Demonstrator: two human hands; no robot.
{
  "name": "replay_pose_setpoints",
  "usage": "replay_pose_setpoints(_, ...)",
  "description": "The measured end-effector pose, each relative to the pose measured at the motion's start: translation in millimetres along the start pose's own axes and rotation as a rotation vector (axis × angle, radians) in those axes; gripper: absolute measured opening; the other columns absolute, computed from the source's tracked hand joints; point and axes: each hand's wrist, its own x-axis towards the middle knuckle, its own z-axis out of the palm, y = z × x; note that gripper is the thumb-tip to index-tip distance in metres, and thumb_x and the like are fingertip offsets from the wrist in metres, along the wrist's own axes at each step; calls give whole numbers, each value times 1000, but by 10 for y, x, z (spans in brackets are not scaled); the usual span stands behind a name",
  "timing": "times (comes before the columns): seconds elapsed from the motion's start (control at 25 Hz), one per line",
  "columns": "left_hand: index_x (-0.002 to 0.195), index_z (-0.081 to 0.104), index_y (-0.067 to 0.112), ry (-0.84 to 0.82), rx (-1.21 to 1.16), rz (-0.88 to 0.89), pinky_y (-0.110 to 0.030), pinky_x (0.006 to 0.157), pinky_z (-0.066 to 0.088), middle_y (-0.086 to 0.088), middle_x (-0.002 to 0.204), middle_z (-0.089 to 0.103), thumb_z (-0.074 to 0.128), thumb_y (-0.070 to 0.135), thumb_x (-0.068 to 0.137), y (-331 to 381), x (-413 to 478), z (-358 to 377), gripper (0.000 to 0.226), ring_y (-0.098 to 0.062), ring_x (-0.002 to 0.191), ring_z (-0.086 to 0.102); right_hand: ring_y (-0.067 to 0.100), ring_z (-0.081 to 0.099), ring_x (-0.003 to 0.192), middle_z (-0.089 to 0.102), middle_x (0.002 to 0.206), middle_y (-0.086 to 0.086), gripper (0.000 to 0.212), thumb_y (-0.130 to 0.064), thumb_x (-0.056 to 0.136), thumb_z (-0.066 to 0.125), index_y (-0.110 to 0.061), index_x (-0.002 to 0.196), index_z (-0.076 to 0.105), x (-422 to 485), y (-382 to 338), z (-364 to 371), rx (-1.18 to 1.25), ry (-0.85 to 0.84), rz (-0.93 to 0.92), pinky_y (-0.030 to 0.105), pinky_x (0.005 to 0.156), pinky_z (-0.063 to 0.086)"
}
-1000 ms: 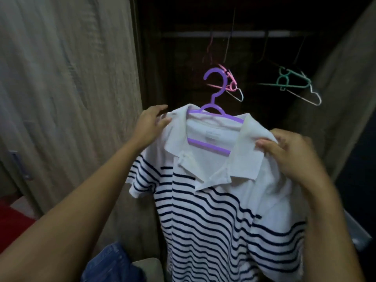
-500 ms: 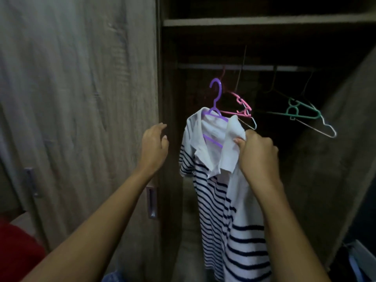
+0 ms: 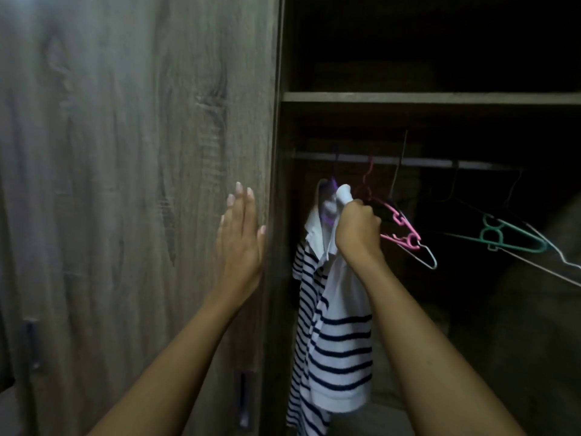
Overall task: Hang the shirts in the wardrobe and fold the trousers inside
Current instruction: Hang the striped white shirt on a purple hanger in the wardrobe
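Steadying herself, left hand (image 3: 240, 243) flat on the wardrobe door (image 3: 125, 184) — right hand (image 3: 356, 229) grips the striped shirt (image 3: 333, 335) below the rail (image 3: 408, 161), hooking its hanger (image 3: 328, 201).

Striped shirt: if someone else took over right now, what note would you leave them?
Left hand: open, flat against the wardrobe door.
Right hand: closed on the striped shirt at its collar, up by the rail.
The shirt is on the purple hanger; whether the hook is over the rail is too dark to tell.
Pink hanger and green hanger are empty.
Left: confirm the hook, let go. No trousers in view.
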Motion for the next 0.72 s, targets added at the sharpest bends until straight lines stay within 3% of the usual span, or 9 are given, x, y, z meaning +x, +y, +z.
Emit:
replay_pose_setpoints(0.16, 152, 4, 15, -31, 59, 12, -48, 119, 11, -2, 160, -7, 32, 27, 99, -143, 49, 72, 61, -18, 148, -5, 31, 60, 95, 56, 95, 12, 33, 1, 93, 33, -9, 123, 43, 402, -123, 267, 12, 26, -50, 27, 61, 37)
replay_pose_setpoints(0.4, 152, 7, 14, -21, 142, 29, -47, 118, 15, -4, 161, -3, 34, 29, 98, -262, 46, 156, 62, -18, 148, -4, 35, 59, 106, 60, 113, 17, 37, 1, 92, 34, -9, 125, 47, 819, -279, 463, 35, -50, -22, 30, 67, 39)
replay_pose_setpoints(0.6, 152, 5, 15, -18, 172, 45, -46, 118, 14, -3, 161, -4, 33, 31, 98, -270, 42, 155, 63, -18, 148, -2, 36, 60, 107, 62, 114, 17, 33, -1, 91, 42, -7, 122, 51, 938, -278, 651, -24, -111, 6, 38, 79, 51)
replay_pose_setpoints(0.72, 152, 6, 15, -12, 181, 47, -45, 118, 14, -4, 161, -2, 31, 33, 98, -292, 40, 167, 62, -18, 148, -1, 35, 60, 106, 62, 113, 16, 35, -1, 91, 40, -9, 124, 49, 974, -275, 702, -13, -96, -10, 37, 76, 51)
